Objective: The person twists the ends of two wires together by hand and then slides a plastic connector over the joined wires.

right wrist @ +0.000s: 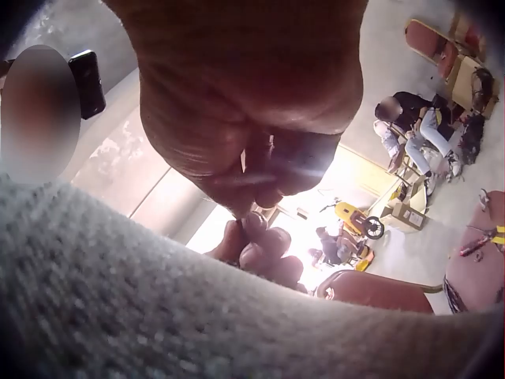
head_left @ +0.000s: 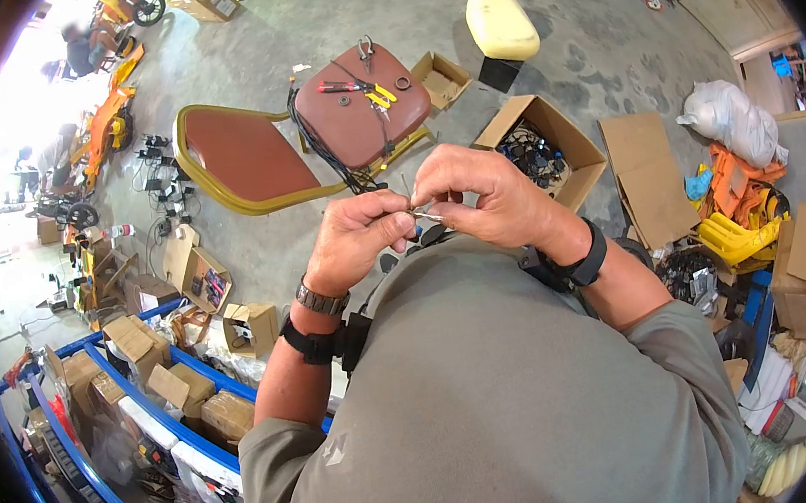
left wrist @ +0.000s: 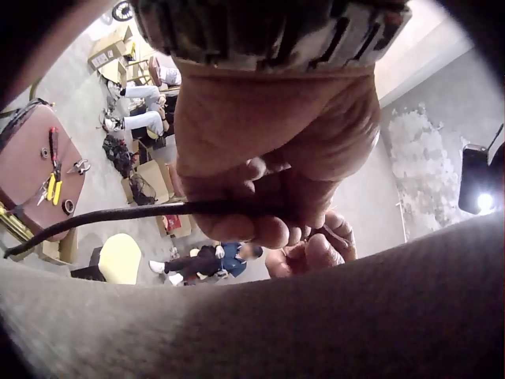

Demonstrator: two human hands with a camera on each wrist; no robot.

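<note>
In front of the chest, the two hands meet at the fingertips. The left hand (head_left: 359, 241) grips a black cable (left wrist: 118, 213), which sticks out to the left in the left wrist view. Thumb and fingers of the right hand (head_left: 489, 196) pinch a thin, light-coloured wire (head_left: 429, 216) close against the left fingertips. The fingers hide most of the join between cable and wire. Beyond the hands, a red-brown seat (head_left: 324, 117) bears red- and yellow-handled tools (head_left: 380, 95), grey-handled pliers (head_left: 366, 54) and a black tape roll (head_left: 403, 83).
A bundle of black cables (head_left: 323, 153) hangs over the seat's edge beside a brown chair (head_left: 246, 160). To the right stands an open carton (head_left: 566, 137) of cables. A blue-framed rack (head_left: 209, 446) with boxes is at lower left. Other people sit farther off.
</note>
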